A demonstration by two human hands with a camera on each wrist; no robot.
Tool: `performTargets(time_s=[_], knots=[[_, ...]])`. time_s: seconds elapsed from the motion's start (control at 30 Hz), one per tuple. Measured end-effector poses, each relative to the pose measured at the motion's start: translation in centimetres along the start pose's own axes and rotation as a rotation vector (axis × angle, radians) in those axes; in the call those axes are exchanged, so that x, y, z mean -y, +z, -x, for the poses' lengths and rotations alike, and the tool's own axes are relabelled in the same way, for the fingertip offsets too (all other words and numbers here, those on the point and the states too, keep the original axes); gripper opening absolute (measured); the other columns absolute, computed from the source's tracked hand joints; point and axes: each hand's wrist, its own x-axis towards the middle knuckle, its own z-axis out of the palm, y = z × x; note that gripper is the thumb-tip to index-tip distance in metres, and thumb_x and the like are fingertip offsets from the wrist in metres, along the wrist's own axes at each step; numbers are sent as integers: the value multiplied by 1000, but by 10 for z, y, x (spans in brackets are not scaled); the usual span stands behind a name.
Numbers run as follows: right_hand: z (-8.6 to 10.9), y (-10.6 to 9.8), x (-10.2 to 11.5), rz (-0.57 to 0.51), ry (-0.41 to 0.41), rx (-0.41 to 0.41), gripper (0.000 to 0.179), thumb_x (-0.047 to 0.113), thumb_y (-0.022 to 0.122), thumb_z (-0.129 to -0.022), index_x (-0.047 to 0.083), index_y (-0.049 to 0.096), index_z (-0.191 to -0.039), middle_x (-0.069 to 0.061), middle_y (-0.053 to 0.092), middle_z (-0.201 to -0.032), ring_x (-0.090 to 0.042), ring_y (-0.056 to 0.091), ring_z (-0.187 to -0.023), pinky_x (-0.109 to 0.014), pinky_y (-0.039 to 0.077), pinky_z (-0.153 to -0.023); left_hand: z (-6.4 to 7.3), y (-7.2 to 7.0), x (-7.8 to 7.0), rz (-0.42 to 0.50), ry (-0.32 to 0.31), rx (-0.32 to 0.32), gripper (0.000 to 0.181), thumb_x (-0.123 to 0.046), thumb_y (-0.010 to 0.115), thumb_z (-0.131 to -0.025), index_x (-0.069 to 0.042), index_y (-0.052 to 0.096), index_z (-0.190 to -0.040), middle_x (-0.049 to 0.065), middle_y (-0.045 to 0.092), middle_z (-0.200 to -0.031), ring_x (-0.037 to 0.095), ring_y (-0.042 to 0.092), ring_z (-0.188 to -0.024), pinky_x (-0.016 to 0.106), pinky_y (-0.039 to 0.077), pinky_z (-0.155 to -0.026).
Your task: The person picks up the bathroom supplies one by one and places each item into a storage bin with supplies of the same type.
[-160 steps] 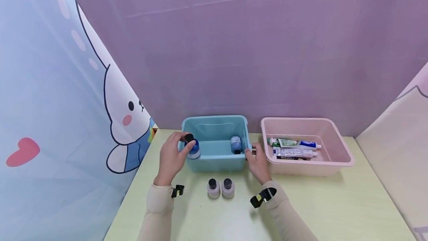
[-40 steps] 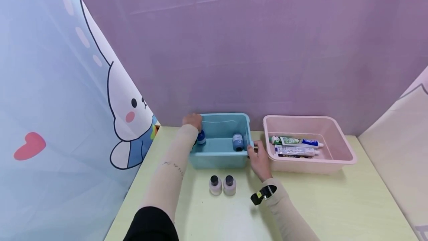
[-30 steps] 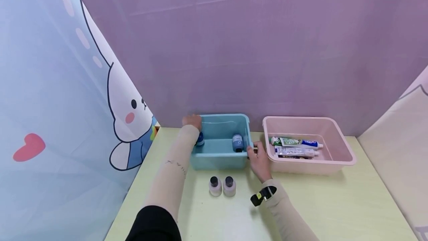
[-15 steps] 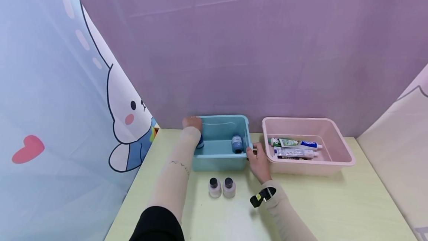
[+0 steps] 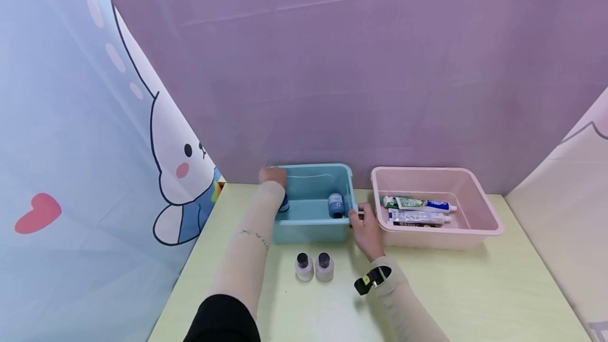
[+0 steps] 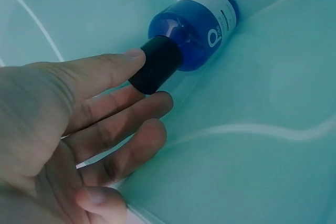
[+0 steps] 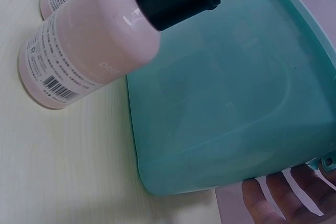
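My left hand [image 5: 273,174] reaches over the back left corner of a teal plastic bin [image 5: 311,232]. In the left wrist view its thumb and fingers pinch the black cap of a blue bottle [image 6: 202,27], which lies tilted inside the bin. The forearm hides most of that bottle from the head camera. Another blue bottle [image 5: 335,203] lies at the bin's right end, cap toward the front. My right hand [image 5: 368,234] grips the bin's front right corner, with fingers [image 7: 286,200] along its side in the right wrist view.
Two pale pink bottles with black caps, a left one [image 5: 304,269] and a right one [image 5: 325,269], stand upright before the teal bin. A pink bin [image 5: 442,239] with several toothpaste tubes [image 5: 418,217] is to the right. A purple cloth [image 5: 361,67] hangs behind the table.
Since the oldest frame, my left hand has carried the blue bottle from the bin's front left to its back left corner. Over the last second both hands stay nearly still.
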Motion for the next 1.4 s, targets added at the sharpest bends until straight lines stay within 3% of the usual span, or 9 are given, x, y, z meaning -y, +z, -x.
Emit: performTargets(time_s=[0.23, 0.43, 0.67, 0.83, 0.93, 1.03, 1.17, 1.4], knots=[[-2, 1, -2, 5, -3, -4, 33, 32, 49, -106, 8, 50, -129, -18, 59, -134, -33, 61, -118, -47, 58, -96, -2, -4, 5, 107, 10, 14, 24, -14, 51, -104, -12, 70, -119, 7, 72, -110, 21, 67, -96, 41, 58, -84], [-3, 1, 0, 0, 3, -1, 33, 32, 48, -106, 8, 50, -129, -18, 58, -133, -34, 61, -118, -48, 58, -97, 6, -16, 13, 218, 43, -6, 14, -16, 67, -94, -10, 72, -105, 8, 72, -105, 22, 66, -91, 45, 59, -85], [-3, -1, 2, 8, 4, 1, 34, 32, 48, -106, 8, 49, -130, -19, 59, -134, -34, 61, -119, -48, 58, -97, 19, -26, 24, 310, 82, -31, 21, -26, 79, -87, -10, 72, -97, 7, 70, -100, 22, 64, -91, 48, 58, -87], [-2, -1, 3, -2, 7, -1, 33, 31, 48, -106, 8, 50, -129, -18, 58, -134, -34, 61, -118, -49, 58, -97, 25, -26, 34, 380, 93, -57, 28, -34, 79, -88, -12, 63, -80, 0, 58, -77, 19, 58, -76, 37, 53, -71], [-1, -1, 3, -8, 7, -2, 32, 31, 48, -106, 8, 50, -129, -18, 58, -134, -34, 61, -118, -49, 58, -97, 35, -28, 39, 445, 106, -99, 25, -32, 77, -91, -11, 67, -82, 1, 59, -74, 20, 58, -72, 35, 48, -64], [-1, -2, 3, -15, 5, 0, 32, 30, 48, -106, 8, 50, -129, -18, 58, -134, -34, 60, -119, -49, 58, -97, 45, -28, 43, 498, 123, -168, 23, -31, 75, -93, -10, 75, -100, 6, 72, -92, 23, 65, -83, 41, 56, -75], [-1, -2, 2, -23, 2, 1, 32, 30, 49, -106, 8, 50, -129, -18, 57, -134, -34, 60, -119, -49, 58, -98, 59, -25, 46, 553, 143, -268, 33, -34, 72, -95, -10, 74, -117, 8, 75, -111, 26, 69, -94, 47, 60, -84], [1, -3, -1, -22, 0, 0, 32, 30, 49, -106, 8, 50, -129, -18, 57, -135, -35, 60, -120, -49, 58, -97, 88, -13, 44, 680, 133, -440, 25, -34, 71, -96, -12, 74, -109, 5, 76, -96, 22, 69, -83, 41, 60, -76]])
